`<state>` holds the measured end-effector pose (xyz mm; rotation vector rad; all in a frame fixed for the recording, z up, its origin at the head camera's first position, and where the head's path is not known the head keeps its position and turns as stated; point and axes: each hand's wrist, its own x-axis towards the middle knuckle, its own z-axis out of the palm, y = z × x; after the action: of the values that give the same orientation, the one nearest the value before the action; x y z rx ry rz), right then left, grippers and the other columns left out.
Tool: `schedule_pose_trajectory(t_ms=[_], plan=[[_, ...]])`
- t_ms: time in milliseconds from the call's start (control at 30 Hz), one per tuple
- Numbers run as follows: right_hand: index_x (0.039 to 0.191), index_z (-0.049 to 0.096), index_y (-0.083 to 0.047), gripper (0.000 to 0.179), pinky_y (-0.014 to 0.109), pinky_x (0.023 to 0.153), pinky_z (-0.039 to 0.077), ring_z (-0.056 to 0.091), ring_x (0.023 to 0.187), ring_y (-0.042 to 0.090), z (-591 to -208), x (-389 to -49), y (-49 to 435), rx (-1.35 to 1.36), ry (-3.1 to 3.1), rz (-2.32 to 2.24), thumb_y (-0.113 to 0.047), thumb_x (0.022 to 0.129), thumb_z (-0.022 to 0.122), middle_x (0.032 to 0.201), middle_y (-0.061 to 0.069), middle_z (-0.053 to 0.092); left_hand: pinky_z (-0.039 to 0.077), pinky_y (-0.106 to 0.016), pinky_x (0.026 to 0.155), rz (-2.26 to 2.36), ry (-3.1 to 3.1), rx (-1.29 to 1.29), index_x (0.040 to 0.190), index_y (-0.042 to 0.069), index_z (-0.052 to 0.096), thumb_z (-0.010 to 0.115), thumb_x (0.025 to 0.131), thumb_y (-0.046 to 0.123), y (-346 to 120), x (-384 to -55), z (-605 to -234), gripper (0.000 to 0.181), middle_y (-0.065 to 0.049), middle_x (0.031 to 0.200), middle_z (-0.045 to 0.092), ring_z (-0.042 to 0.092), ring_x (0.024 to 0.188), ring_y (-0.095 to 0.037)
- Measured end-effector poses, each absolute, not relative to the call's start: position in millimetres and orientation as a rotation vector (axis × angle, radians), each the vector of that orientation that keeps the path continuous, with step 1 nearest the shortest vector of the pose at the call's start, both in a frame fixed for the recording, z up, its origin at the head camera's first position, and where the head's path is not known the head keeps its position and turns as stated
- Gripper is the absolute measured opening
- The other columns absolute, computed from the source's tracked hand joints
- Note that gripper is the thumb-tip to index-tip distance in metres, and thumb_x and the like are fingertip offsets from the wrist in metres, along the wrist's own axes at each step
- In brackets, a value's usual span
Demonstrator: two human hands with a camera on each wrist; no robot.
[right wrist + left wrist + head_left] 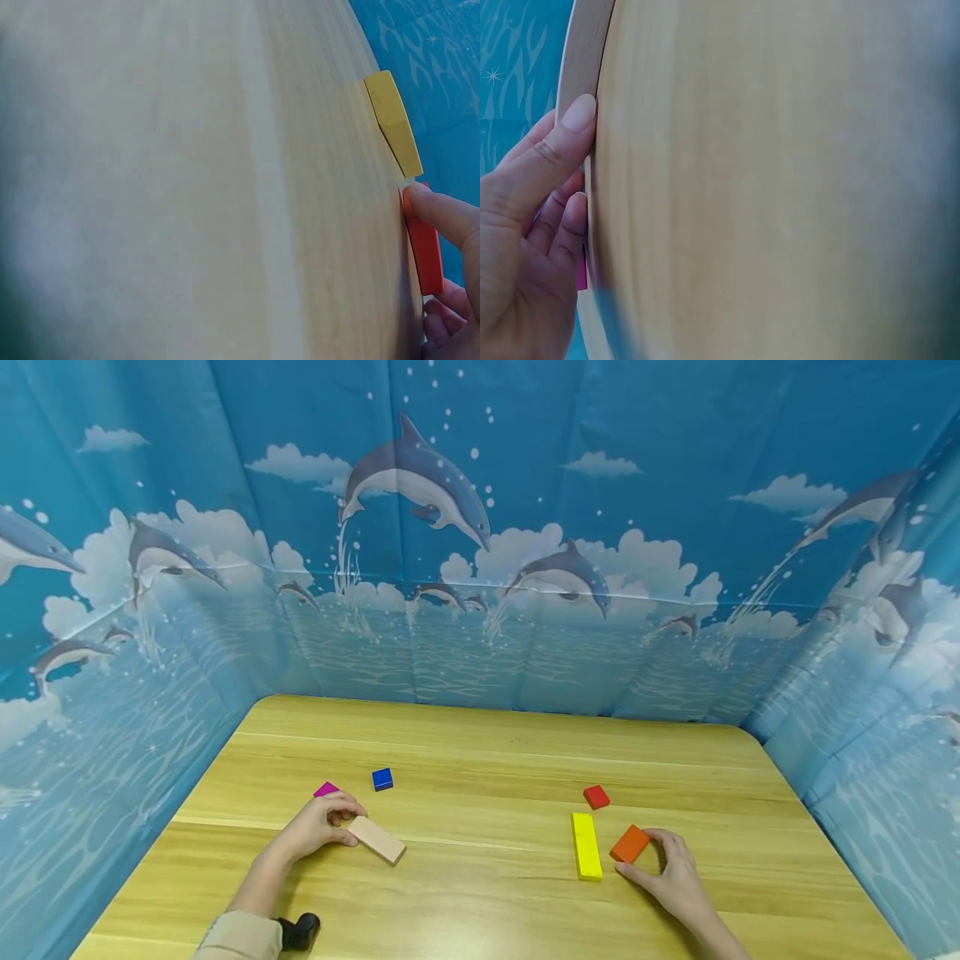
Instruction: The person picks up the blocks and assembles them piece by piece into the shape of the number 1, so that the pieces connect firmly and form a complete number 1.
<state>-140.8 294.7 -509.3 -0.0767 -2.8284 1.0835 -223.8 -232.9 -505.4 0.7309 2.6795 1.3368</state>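
Observation:
On the left of the table in the head view, my left hand (321, 823) grips the upper left end of a plain wooden block (378, 840), with the thumb on the near side. The left wrist view shows the thumb pressed along this wooden block (585, 52). A magenta block (326, 789) lies just beyond the left fingers and is partly hidden by them. At the right, my right hand (671, 875) pinches an orange block (629, 844) between thumb and fingers. Just left of it lies a long yellow block (587, 847), also visible past the thumb in the right wrist view.
Farther back on the wooden table (480, 752) are a small blue block (382, 779) at left and a small red block (596, 797) at right. A dolphin-print curtain (480, 643) surrounds the table's back and sides. A black object (302, 932) sits by the left sleeve.

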Motion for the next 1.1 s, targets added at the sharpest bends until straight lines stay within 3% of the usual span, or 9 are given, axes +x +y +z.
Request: schedule_pose_trajectory(t_ms=[800,1100], plan=[[0.123,0.042,0.006,0.075,0.059,0.095,0.026,0.03,0.118,0.044,-508.9,-140.8,294.7,-0.089,-2.833,1.09,-0.038,0.072,0.076,0.127,0.029,0.035,0.047,-0.025,0.068,1.569,2.554,0.715,0.097,0.0,0.063,0.078,0.068,0.007,-206.9,-212.1,-493.5,0.034,-0.007,0.088,0.056,0.051,0.079,-0.017],[0.122,0.043,0.006,0.074,0.061,0.094,0.026,0.029,0.117,0.044,-510.8,-141.2,295.7,-0.09,-2.83,1.09,-0.037,0.072,0.076,0.127,0.028,0.035,0.047,-0.03,0.071,1.582,2.66,0.668,0.092,0.003,0.065,0.081,0.064,0.007,-168.3,-200.7,-493.9,0.033,-0.009,0.098,0.06,0.053,0.08,-0.021]])
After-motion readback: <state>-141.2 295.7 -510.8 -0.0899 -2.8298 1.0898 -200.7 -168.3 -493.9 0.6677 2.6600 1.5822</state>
